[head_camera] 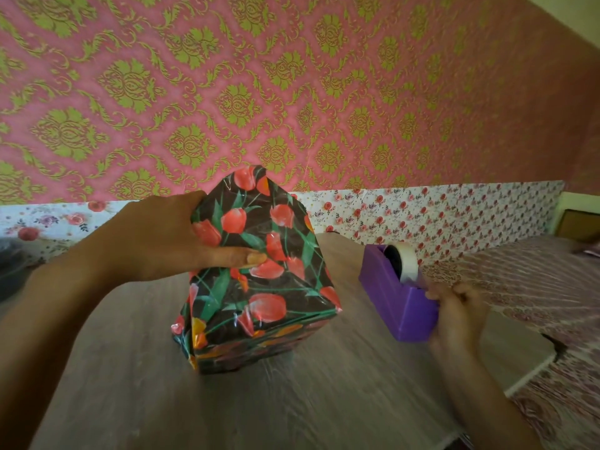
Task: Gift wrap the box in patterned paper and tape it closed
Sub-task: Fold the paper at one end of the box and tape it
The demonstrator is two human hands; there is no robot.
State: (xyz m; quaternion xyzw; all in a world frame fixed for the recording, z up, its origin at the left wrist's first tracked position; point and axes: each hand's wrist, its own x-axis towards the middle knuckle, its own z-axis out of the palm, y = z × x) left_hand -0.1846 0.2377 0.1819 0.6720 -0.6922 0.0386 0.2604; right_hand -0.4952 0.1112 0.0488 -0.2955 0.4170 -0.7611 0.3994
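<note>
A box point(259, 293) wrapped in black paper with red tulips stands on end on the grey wooden table point(292, 401). My left hand point(168, 238) grips its upper left side, thumb pressing a folded paper flap against the near face. A pointed paper flap sticks up at the top. To the right sits a purple tape dispenser point(396, 306) with a white tape roll point(404, 261). My right hand point(454, 316) is at the dispenser's front end, fingers curled and pinching at the tape by the cutter; the tape itself is too small to make out.
A wall with pink and green damask paper point(292, 92) and a floral border rises right behind the table. A bed with a pink patterned cover point(535, 287) lies to the right, past the table's edge. A dark object point(9, 271) sits at the far left.
</note>
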